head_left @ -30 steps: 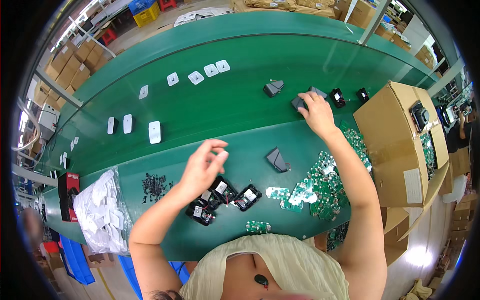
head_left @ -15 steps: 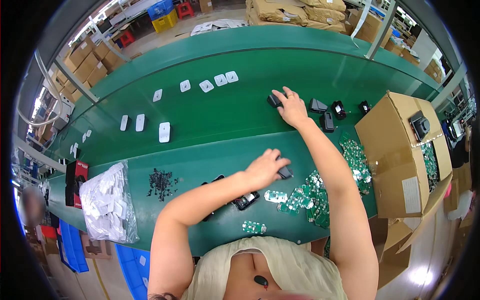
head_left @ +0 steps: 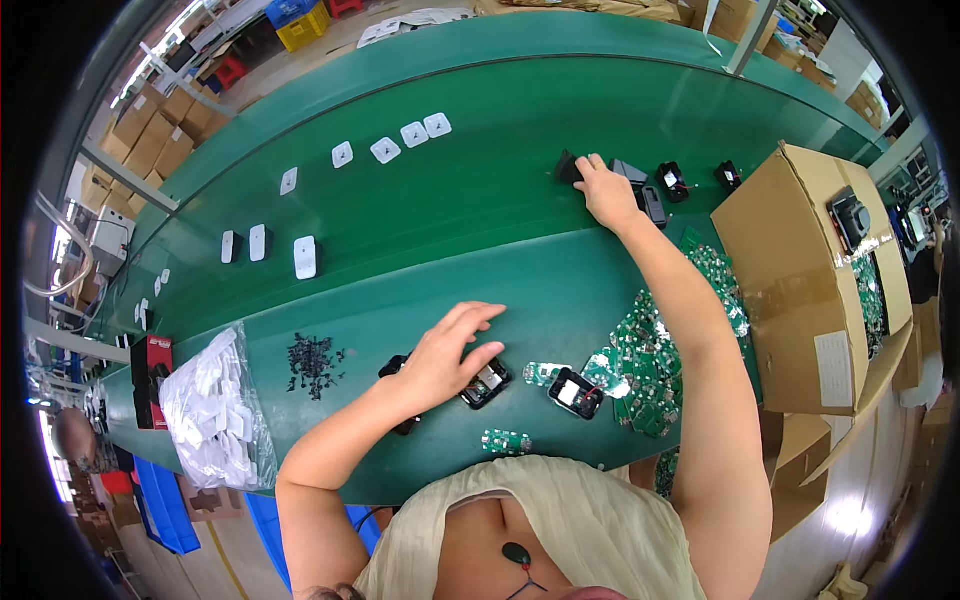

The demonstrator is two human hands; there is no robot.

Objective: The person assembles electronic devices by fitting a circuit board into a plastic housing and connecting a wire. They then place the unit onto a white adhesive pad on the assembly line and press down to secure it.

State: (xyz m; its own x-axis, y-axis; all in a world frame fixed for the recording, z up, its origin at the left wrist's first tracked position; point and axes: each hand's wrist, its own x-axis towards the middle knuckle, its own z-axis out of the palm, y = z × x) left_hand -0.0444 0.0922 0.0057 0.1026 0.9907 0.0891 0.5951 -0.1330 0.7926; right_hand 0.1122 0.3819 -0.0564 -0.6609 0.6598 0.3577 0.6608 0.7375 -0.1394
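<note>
My left hand [head_left: 452, 352] is open, thumb and fingers apart, above a black plastic housing [head_left: 487, 386] with its inside facing up. Another black housing [head_left: 400, 368] is partly hidden under that wrist. Further right, an open black housing [head_left: 577, 393] with a light part and a red wire inside lies against loose green circuit boards [head_left: 606, 370]. My right hand [head_left: 608, 196] reaches to the far side, its fingers closed on a tilted black housing [head_left: 567, 168]. Just right of it are more black housings [head_left: 654, 206], partly behind the hand, and an open one [head_left: 673, 182].
A heap of green circuit boards [head_left: 650, 350] lies beside a cardboard box [head_left: 775, 270] at right. White-topped housings [head_left: 305, 258] and white covers [head_left: 385, 150] stand at far left. Small black parts [head_left: 314, 365] lie near a bag of white pieces [head_left: 215, 415]. One board [head_left: 506, 442] lies near me.
My left hand has let go of a black housing, which now lies by the circuit boards, and has moved left. My right hand has shifted right with its housing, towards the others.
</note>
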